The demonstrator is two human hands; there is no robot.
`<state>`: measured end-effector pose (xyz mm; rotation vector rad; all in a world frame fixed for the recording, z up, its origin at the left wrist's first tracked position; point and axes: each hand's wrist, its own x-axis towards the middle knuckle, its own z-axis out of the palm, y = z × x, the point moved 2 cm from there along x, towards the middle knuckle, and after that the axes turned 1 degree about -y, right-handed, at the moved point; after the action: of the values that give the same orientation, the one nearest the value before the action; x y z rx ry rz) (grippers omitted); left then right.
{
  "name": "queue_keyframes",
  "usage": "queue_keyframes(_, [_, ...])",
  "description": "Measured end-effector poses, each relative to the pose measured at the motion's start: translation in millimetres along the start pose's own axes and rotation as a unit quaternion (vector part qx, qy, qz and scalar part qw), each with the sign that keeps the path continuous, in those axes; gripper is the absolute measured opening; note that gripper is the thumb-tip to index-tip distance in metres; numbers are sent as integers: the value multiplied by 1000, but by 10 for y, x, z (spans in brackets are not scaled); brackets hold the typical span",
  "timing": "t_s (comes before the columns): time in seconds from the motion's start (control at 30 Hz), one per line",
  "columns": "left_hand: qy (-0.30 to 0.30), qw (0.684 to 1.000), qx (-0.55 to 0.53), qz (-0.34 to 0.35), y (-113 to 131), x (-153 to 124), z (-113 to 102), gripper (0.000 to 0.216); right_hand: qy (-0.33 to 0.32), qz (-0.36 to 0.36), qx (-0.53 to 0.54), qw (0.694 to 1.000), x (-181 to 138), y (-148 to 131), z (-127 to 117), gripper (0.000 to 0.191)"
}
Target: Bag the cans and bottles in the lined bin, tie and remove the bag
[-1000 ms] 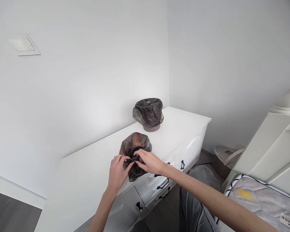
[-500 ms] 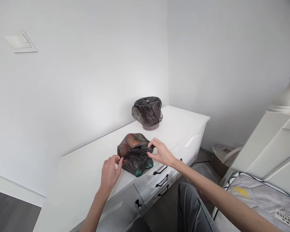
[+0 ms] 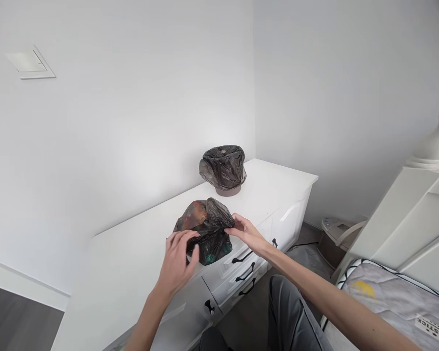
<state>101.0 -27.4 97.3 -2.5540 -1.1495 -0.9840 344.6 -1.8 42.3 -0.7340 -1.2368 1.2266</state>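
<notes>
A thin black plastic bag [image 3: 208,231] sits on the white cabinet top near its front edge. Orange and green things show dimly through the film; I cannot make out what they are. My right hand [image 3: 245,234] pinches the bag's gathered plastic at its right side, between thumb and fingers. At the bag's left, my left hand [image 3: 179,258] is open, thumb apart from the curved fingers, over or lightly against the plastic. Part of the bag's left side is hidden behind that hand.
Behind the bag stands a small bin [image 3: 227,191] lined with another black bag [image 3: 223,168]. The white cabinet [image 3: 124,253] has drawers with black handles [image 3: 245,273]. On the right are a bed with a mattress [image 3: 391,302] and a brown appliance [image 3: 338,239] on the floor.
My left hand has let go of the bag's left edge and its fingers have spread. The plastic now bunches up toward my right hand, which keeps its pinch.
</notes>
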Motion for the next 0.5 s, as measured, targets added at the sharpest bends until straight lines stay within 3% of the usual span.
queue_keyframes(0.07, [-79,996,15,27,43,12,54,29,2,3,38,999,-25,-64,18,26])
queue_keyframes(0.17, [-112,990,49,65,29,-48,148,25,9,1,104,995,-43,-148,0,23])
queue_keyframes(0.33, [-60,985,68,144,135,-248,150,18,31,-3,135,990,-53,-185,-94,22])
queue_keyframes(0.5, [-17,975,37,220,380,-443,80,15,36,20,137,990,-83,-31,-181,16])
